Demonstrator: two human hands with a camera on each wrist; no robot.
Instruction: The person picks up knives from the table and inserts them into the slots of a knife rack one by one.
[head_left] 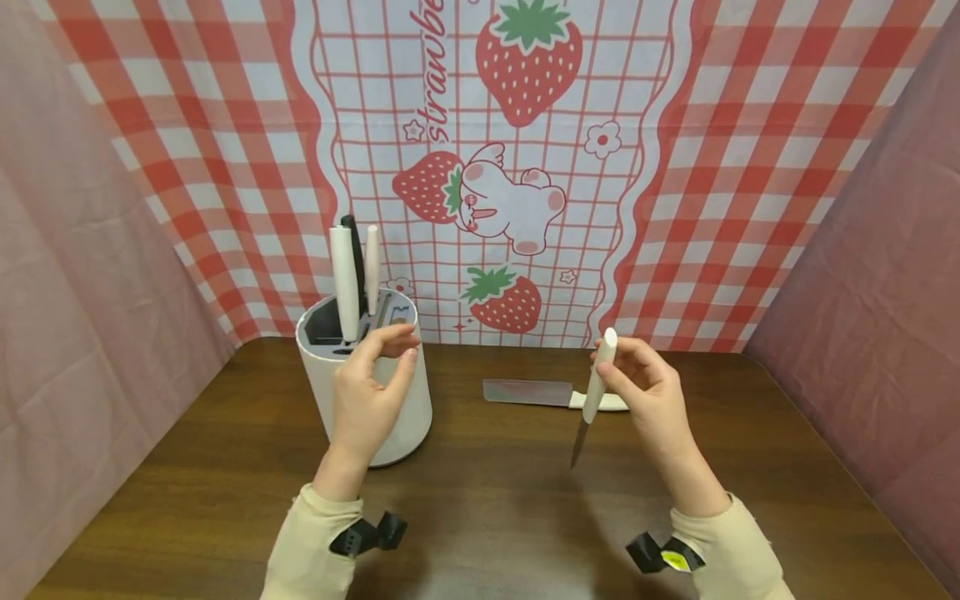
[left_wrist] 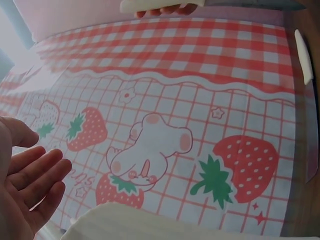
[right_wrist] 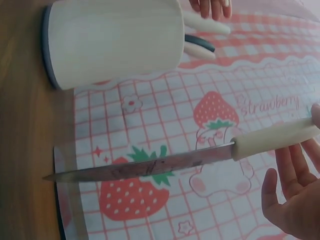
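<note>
My right hand (head_left: 660,404) pinches a knife by its white handle (head_left: 600,375) above the table. Its narrow blade (right_wrist: 150,165) points downward in the head view, and its whole length shows in the right wrist view. My left hand (head_left: 367,404) hovers in front of a white knife block (head_left: 408,408), fingers loosely bent and holding nothing. In the left wrist view the fingers of that left hand (left_wrist: 35,185) are apart from the block's pale wall (left_wrist: 120,222). A cleaver (head_left: 528,392) with a white handle lies flat on the table behind the held knife.
Out of the block's slotted top stand a thick white handle (head_left: 344,279), a black handle (head_left: 356,258) and a thin pale pink handle (head_left: 372,267). The brown wooden table (head_left: 480,517) ends at a strawberry-print cloth (head_left: 517,192); pink curtains (head_left: 847,292) hang at both sides.
</note>
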